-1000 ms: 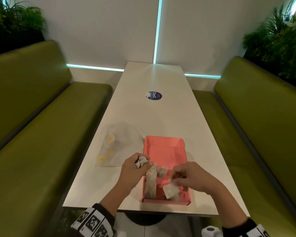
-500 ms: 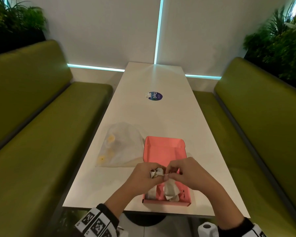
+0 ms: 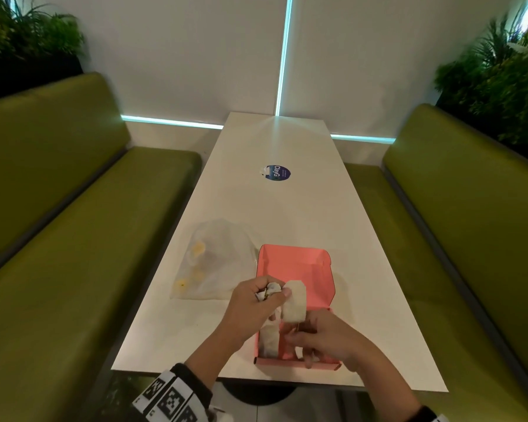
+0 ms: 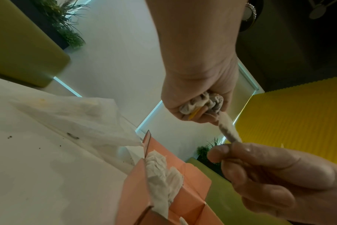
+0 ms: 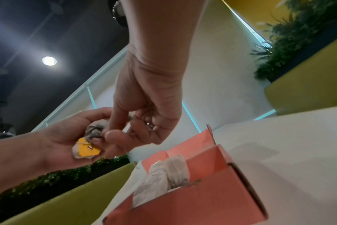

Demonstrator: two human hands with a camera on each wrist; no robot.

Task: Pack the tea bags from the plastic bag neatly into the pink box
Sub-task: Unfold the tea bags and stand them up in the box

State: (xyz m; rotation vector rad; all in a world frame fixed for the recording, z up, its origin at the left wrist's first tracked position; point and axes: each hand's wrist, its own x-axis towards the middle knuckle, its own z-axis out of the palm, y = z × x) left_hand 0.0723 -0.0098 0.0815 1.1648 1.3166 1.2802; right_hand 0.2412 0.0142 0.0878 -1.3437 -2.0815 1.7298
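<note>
The open pink box (image 3: 296, 266) lies at the table's near edge, and a few white tea bags (image 3: 269, 339) stand in its near left corner. Just above it my left hand (image 3: 272, 295) grips a crumpled bunch of tea bags (image 4: 202, 103) with a yellow tag (image 5: 87, 150). One tea bag (image 3: 294, 301) stretches from that bunch down to my right hand (image 3: 299, 328), which pinches its lower end (image 4: 230, 134) between thumb and forefinger. The plastic bag (image 3: 214, 260) lies flat to the left of the box, with yellow tags showing through it.
The long white table (image 3: 287, 208) carries a round blue sticker (image 3: 278, 173) further back. Green benches (image 3: 73, 239) run along both sides, with plants behind them. Dark crumbs (image 4: 10, 137) dot the table near the plastic bag (image 4: 77, 115).
Both hands met over the box half a second ago. Since then my right hand has drawn back toward me, pulling one tea bag out of the bunch in my left hand.
</note>
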